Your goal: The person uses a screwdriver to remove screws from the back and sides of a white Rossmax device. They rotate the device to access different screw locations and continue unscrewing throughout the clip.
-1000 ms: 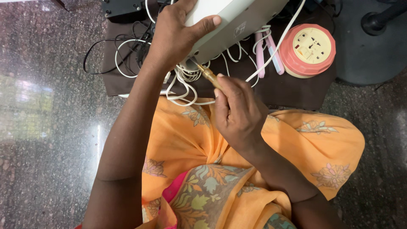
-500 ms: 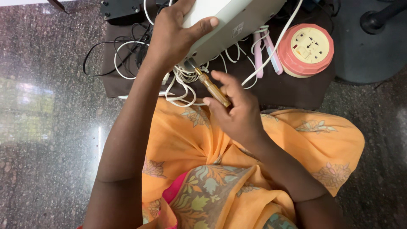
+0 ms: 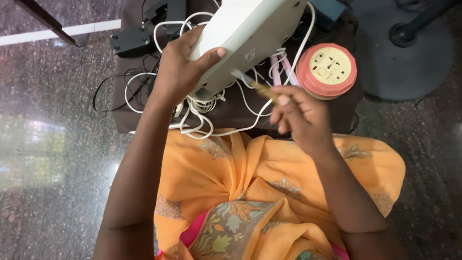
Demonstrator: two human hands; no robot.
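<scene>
Even, fairly bright daylight-type lighting; strong pale glare patch on the polished stone floor (image 3: 33,149) at left, washing out its speckle; white casing (image 3: 250,33) near overexposed; shadows soft; right hand (image 3: 301,120) slightly motion-blurred; orange fabric (image 3: 240,183) sharp; corners a bit darker, mild wide-angle stretch

Left arm: extended forward from the lower left, forearm nearly straight. Left hand (image 3: 180,72): raised, fingers wrapped over the far side of a held object, thumb pressed flat across its near face. Right arm: bent, forearm rising from the lower right. Right hand (image 3: 301,118): back toward the camera, fingers (image 3: 281,98) pinched together around a thin object.
</scene>
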